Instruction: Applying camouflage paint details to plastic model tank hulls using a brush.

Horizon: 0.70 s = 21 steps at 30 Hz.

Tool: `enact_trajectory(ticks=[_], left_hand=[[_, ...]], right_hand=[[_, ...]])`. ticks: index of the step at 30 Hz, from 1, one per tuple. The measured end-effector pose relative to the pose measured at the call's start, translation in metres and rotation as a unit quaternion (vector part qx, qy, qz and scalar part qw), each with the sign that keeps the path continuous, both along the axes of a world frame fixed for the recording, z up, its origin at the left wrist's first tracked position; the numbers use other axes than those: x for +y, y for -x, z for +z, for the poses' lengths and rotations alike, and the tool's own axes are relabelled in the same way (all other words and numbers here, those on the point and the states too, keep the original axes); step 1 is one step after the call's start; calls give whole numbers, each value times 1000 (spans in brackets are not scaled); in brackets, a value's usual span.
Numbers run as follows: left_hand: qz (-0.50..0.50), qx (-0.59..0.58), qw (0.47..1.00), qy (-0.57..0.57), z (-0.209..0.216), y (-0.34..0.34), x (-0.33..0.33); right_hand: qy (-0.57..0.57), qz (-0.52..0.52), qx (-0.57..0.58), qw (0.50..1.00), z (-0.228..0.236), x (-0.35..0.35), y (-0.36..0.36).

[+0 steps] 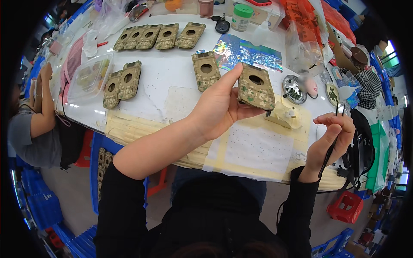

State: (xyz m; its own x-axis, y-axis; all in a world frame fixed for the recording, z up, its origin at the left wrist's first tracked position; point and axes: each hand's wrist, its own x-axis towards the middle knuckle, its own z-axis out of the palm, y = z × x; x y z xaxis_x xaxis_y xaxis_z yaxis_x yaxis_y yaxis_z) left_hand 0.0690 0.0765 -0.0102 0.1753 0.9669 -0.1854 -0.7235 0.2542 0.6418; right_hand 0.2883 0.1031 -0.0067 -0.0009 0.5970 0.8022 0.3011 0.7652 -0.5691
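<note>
My left hand is closed around a camouflage model tank hull, holding it tilted above the table with the round hole in its top showing. In my right hand is a pair of dark tweezers, their tips pointing up and away, apart from the hull. Another camouflage hull lies just beyond my left wrist. Past the held hull sits a round metal dish with small dark green parts. A cream-coloured block with a white peg rests between my hands.
Several more hulls stand in a row at the back, with two at the left beside a clear plastic box. A white speckled sheet is taped along the near edge. Another person sits at the left.
</note>
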Motion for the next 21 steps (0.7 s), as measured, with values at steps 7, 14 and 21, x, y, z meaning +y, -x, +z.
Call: enact_trajectory(ticks=[7,14,21], left_hand=[[13,-1,1000,-6,0,4,1],[23,7,999,-36,1,9,3],[77,43,993,-84,3,43,2]], right_hand=[[-9,3,-2,1000,-1,1,0],[-1,-1,-6,1000,-1,1,-1],[-12,-12,-7,1000,0,1,-5]])
